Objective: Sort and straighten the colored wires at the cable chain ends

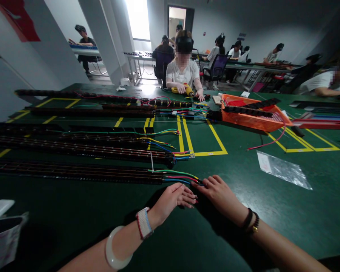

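Note:
My left hand (pixel 174 200) rests just below the wire ends, its fingers stretched out and holding nothing that shows. Beside it, my right hand (pixel 217 192) has its fingers closed on the ends of the green, red and blue wires (pixel 180 177). Those wires come out of the nearest long black strip (pixel 87 172), which lies across the table to the left. A white cable tie (pixel 152 162) stands up near that strip's end. The wire tips are partly hidden under my right fingers.
More black strips (pixel 73 145) with coloured wires lie behind. An orange basket (pixel 246 122) holds black pieces, and a clear plastic bag (pixel 283 170) lies at right. Yellow tape (pixel 212 154) marks the green table (pixel 243 234). Across it, a person (pixel 184 71) handles a yellow power tool (pixel 187 90).

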`<state>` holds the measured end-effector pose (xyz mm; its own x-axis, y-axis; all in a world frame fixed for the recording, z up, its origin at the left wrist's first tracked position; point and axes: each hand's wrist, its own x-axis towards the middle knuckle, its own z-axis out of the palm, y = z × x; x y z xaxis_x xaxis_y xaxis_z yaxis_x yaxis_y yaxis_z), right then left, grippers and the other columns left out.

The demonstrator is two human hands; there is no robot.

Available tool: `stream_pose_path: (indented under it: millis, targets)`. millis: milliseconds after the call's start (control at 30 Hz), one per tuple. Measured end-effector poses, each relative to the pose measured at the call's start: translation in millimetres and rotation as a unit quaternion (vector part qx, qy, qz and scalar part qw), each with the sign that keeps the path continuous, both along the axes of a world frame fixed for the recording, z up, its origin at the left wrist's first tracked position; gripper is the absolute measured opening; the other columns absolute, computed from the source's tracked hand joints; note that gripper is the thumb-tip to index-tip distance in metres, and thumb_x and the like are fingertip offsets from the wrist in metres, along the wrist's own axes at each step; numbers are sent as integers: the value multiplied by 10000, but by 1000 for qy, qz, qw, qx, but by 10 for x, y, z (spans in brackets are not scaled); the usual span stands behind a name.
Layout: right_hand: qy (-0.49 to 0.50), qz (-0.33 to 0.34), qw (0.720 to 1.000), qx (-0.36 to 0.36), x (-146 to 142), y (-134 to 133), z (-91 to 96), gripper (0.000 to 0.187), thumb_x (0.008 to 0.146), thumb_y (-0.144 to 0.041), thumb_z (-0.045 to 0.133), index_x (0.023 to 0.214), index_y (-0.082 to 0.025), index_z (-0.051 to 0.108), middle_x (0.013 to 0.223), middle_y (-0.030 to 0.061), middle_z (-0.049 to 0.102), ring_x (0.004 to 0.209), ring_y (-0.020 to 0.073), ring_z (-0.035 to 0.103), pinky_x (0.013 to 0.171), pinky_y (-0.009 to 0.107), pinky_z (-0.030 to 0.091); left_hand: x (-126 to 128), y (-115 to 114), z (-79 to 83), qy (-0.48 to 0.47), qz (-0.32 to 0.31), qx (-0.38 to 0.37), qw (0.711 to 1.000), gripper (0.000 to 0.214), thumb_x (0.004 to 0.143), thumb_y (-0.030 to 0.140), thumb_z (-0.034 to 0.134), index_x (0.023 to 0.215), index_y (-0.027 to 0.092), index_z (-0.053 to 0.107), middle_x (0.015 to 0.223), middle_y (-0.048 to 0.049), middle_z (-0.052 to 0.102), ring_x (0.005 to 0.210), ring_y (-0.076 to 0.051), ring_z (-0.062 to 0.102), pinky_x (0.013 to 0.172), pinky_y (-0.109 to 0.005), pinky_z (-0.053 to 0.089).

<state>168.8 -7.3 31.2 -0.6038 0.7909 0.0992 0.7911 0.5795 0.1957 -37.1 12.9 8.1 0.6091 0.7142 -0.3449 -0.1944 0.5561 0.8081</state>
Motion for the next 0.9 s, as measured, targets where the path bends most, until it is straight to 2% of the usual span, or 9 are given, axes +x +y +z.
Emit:
stream_pose_path:
  millis: [100,233,400,567,667,900]
  targets:
    - [15,12,1000,-12,51,-10,32,462,853,-122,531,1292,-261,487,938,50,601,817,175,527,788,334,362,-4,2,-17,-2,2,2,1000,329,871,411,485,895,95,575,952,-187,687,831,-230,676,731,-337,507]
    - [76,54,995,-32,88,22,193,342,880,-180,510,1203,-278,567,966,53,609,843,167,533,838,357,358,-1,6,-25,-2,-2,7,1000,344,875,416,473,897,91,584,935,-174,687,805,-220,676,729,-334,504]
    - [192,7,980,-49,-32,221,353,275,896,-272,520,1157,-250,606,961,66,612,884,171,537,822,334,395,6,15,-18,10,-10,9,1000,358,860,436,494,897,93,588,910,-168,691,797,-227,678,731,-344,500]
    - [251,1,958,-143,-225,611,189,332,837,-400,597,1121,-229,619,1011,80,609,926,192,555,822,344,416,1,9,0,8,-13,12,1000,351,862,428,491,879,90,584,908,-176,693,799,-227,676,729,-342,495]
    - [241,26,948,-206,-310,825,69,366,804,-458,619,1061,-200,648,968,81,631,904,197,565,812,332,407,2,2,18,11,-7,8,1000,343,846,430,518,865,93,581,896,-177,694,785,-228,676,721,-346,494]
    - [218,98,918,-317,-412,1002,45,315,860,-421,555,920,-130,661,808,45,638,710,124,548,649,228,382,15,1,51,5,3,-9,1000,294,839,405,532,846,113,565,860,-158,698,765,-223,680,718,-346,496]
